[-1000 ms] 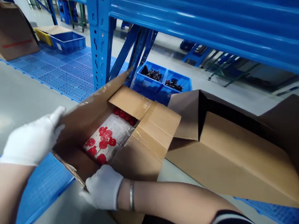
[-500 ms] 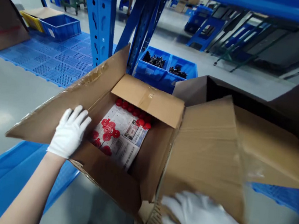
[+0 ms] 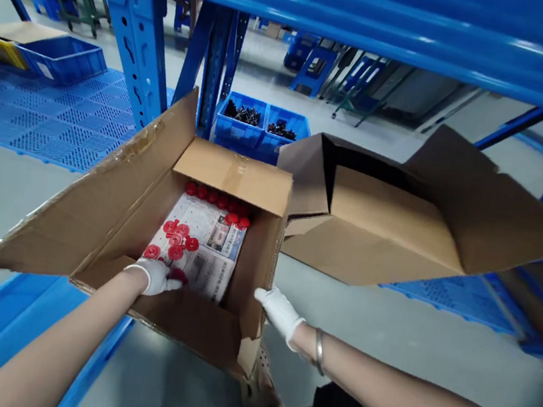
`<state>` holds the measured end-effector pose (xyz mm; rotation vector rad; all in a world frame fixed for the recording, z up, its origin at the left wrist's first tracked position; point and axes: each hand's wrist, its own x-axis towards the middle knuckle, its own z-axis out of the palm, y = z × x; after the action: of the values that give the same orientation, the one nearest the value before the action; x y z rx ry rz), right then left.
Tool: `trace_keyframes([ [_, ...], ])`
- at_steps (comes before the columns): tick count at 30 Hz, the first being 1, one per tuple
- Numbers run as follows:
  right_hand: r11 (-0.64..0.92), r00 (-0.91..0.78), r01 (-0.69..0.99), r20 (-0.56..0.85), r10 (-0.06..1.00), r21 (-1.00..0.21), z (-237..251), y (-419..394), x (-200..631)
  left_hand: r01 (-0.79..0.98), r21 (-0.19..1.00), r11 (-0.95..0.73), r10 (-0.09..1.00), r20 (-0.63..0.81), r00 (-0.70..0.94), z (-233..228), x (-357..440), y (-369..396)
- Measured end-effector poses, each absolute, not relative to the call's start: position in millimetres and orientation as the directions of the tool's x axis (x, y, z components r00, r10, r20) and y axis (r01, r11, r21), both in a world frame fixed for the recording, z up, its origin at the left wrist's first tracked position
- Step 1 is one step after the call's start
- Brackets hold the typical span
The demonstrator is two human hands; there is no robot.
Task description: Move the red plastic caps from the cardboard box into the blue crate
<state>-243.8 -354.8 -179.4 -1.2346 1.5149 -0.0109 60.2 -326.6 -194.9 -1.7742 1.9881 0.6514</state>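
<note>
**Cardboard box open on the floor, gloved left hand reached in among red parts**

Blue perforated matting [image 3: 55,119] is seen at the far left, with a blue bin [image 3: 62,59] standing on it and a blue rack upright [image 3: 132,42] rising just beside it. Nearer, at the lower left, a blue shelf edge [image 3: 5,334] is crossed by the bare left forearm.

An open cardboard box [image 3: 116,188] is seen left of centre, its long left flap spread outward and its far flap folded level over the back. Inside it, a sheet of newspaper [image 3: 208,255] is laid flat, and red parts [image 3: 176,240] are scattered on the paper, with a further row along the back wall. The left hand [image 3: 154,276], in a white glove, is lowered over the near wall into the box; its fingers are curled onto a red part at the near edge of the paper, though whether that part is truly gripped cannot be told.

The right hand [image 3: 279,312], also gloved in white and with a bracelet at the wrist, is laid against the box's near right corner, fingers extended and nothing clasped.

Behind, two small blue bins [image 3: 260,124] of dark parts are set. To the right, a second open carton [image 3: 401,215] is lying, apart from the first.
</note>
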Motion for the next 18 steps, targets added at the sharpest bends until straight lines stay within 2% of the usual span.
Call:
trace_keyframes([
  [2,0.487,0.195,-0.643,-0.741,-0.643,-0.591,-176.8,-357.6,-244.7,-0.993,0.047,0.108,-0.887,-0.447,-0.118,-179.0,56.8,-330.0],
  [5,0.568,0.270,-0.617,-0.825,-0.496,-0.544,-169.1,-366.0,-254.8,-0.989,-0.079,0.127,-0.990,-0.074,-0.121,-140.4,47.9,-330.7],
  [7,0.602,0.295,-0.610,-0.853,-0.430,-0.515,-164.1,-375.7,-260.0,-0.980,-0.160,0.119,-0.973,0.176,-0.147,-109.5,44.0,-319.1],
  [9,0.604,0.294,-0.616,-0.859,-0.419,-0.506,-160.4,-387.8,-262.1,-0.974,-0.171,0.147,-0.918,0.342,-0.198,-81.7,46.3,-292.5],
  [11,0.581,0.295,-0.637,-0.857,-0.423,-0.506,-156.7,-400.5,-262.8,-0.958,-0.132,0.254,-0.858,0.427,-0.286,-64.0,56.8,-251.4],
  [13,0.526,0.282,-0.691,-0.856,-0.434,-0.495,-150.4,-412.0,-263.7,-0.938,-0.153,0.312,-0.841,0.415,-0.347,-60.6,73.7,-201.7],
  [15,0.294,0.214,-0.870,-0.841,-0.497,-0.395,-139.8,-421.5,-264.3,-0.934,-0.183,0.306,-0.848,0.393,-0.355,-71.4,91.1,-151.8],
  [17,0.001,0.157,-0.980,-0.784,-0.601,-0.197,-125.1,-428.3,-261.1,-0.919,-0.238,0.314,-0.860,0.340,-0.381,-92.2,101.7,-109.1],
  [18,-0.132,0.158,-0.987,-0.742,-0.651,-0.095,-117.2,-430.4,-256.9,-0.931,-0.236,0.279,-0.889,0.304,-0.343,-104.9,102.6,-92.1],
])
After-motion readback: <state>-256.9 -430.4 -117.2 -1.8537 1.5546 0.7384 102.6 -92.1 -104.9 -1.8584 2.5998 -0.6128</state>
